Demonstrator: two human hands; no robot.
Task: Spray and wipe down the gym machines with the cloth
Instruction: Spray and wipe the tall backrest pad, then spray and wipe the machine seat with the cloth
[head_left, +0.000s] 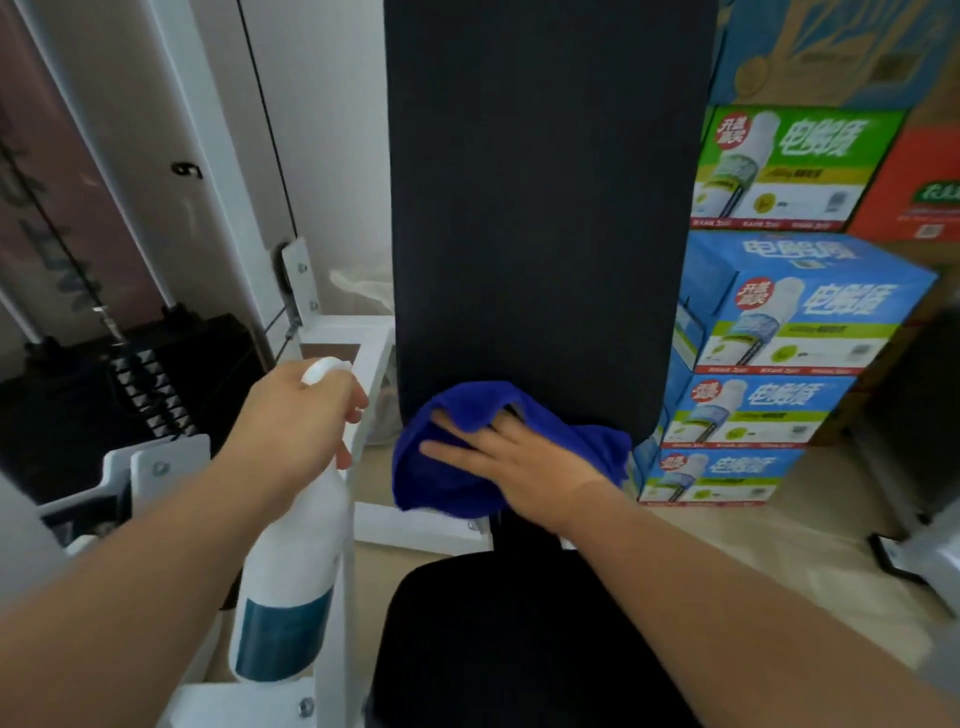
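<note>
Spray bottle (291, 566) trigger under left fingers (349, 406); carton (810, 312) print blurred

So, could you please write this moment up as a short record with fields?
left hand: grips the white spray bottle at its neck, bottle upright
right hand: fingers spread, pressing the blue cloth against the lower end of the back pad
back pad: black, upright
seat pad: black, below the cloth
left side: weight stack
right side: stacked cartons
</note>
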